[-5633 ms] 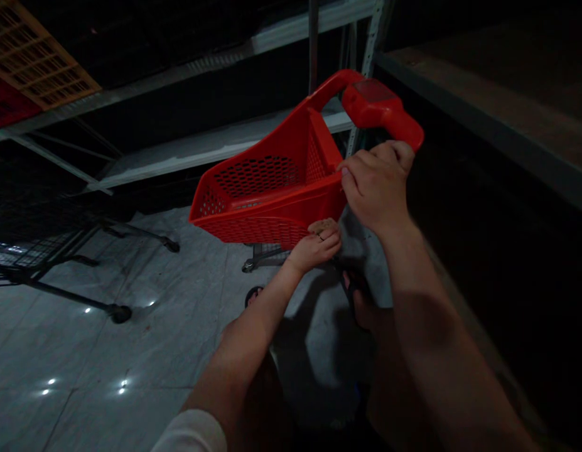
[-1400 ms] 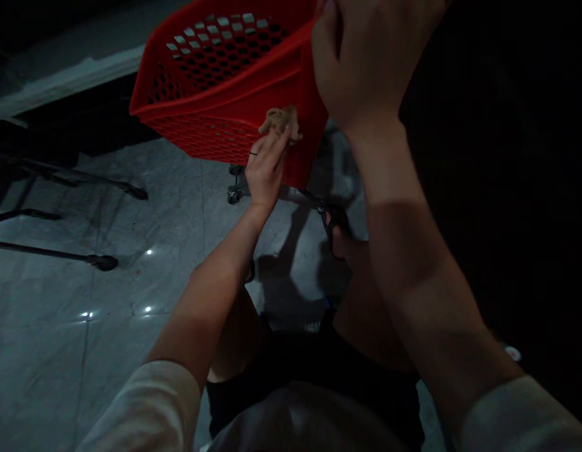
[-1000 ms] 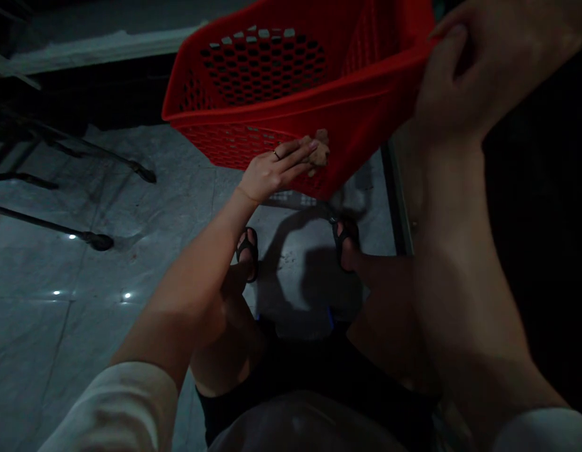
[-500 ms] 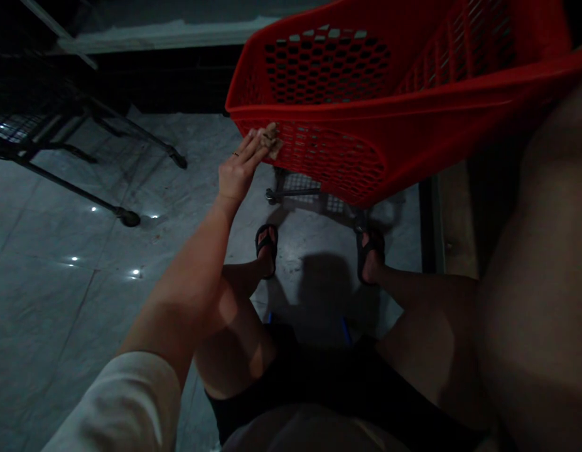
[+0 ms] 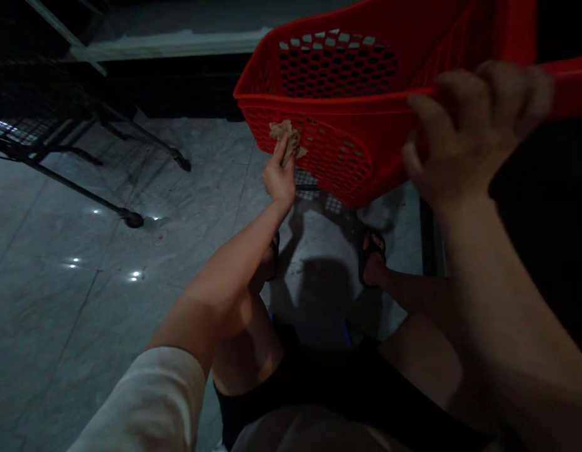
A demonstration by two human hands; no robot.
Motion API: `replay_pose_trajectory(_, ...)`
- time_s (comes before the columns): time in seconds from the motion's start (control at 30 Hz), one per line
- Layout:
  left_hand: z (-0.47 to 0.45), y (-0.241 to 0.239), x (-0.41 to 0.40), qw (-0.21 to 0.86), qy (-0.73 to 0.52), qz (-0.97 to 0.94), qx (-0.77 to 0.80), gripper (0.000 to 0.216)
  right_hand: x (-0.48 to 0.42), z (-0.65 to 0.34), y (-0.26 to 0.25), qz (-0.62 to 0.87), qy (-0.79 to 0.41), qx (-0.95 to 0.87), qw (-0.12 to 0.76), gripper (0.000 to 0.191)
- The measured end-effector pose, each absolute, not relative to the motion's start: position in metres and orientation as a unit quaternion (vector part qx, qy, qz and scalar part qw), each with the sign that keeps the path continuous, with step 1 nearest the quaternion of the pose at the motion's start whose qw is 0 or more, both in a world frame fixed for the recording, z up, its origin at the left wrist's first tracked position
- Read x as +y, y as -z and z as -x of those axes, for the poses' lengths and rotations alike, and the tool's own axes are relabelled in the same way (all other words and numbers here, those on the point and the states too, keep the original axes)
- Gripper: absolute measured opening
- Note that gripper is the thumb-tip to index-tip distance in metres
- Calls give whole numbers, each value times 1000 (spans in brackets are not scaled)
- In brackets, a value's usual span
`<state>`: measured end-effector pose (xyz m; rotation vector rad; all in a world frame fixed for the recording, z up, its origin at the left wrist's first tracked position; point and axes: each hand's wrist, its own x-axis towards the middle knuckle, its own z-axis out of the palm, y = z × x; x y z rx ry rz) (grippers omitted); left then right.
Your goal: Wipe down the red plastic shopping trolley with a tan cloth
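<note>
A red plastic shopping cart (image 5: 389, 122) with honeycomb-holed sides stands tilted in front of me. My left hand (image 5: 280, 172) pinches a crumpled brown cloth (image 5: 291, 141) and presses it against the outer side panel, near the cart's left end. Over the top rim at the right, my right hand (image 5: 479, 125) has its fingers bent across the edge, with the thumb lower down on the outside; it is slightly blurred. Under the basket, part of a grey wheeled frame shows, largely hidden by my left hand and the basket.
A dark metal wire cart (image 5: 83, 169) on casters stands at the left. Behind the red cart runs a pale shelf edge (image 5: 177, 45). My sandalled feet (image 5: 371, 257) rest on the grey tiled floor (image 5: 107, 326). The right side is very dark.
My left hand has shifted right along the panel and turned, showing more of the cloth. My right hand has come into view onto the rim. The cart has shifted slightly.
</note>
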<state>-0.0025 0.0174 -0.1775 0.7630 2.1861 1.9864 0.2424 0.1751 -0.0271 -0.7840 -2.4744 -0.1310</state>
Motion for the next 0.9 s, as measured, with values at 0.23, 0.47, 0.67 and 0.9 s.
replay_pose_trajectory(0.23,-26,175,39,62,-655,-322,681,38,143,-212,76,153,-3,-981,119,66)
replay_pose_trajectory(0.47,-20,177,50,58,-604,-382,696,39,159,-230,87,188,-27,-978,84,48)
replay_pose_trajectory(0.67,-19,172,54,45,-596,-376,708,43,166,-243,84,231,2,-972,50,50)
replay_pose_trajectory(0.9,-24,151,52,56,-612,-348,708,39,169,-237,80,249,-27,-963,98,60)
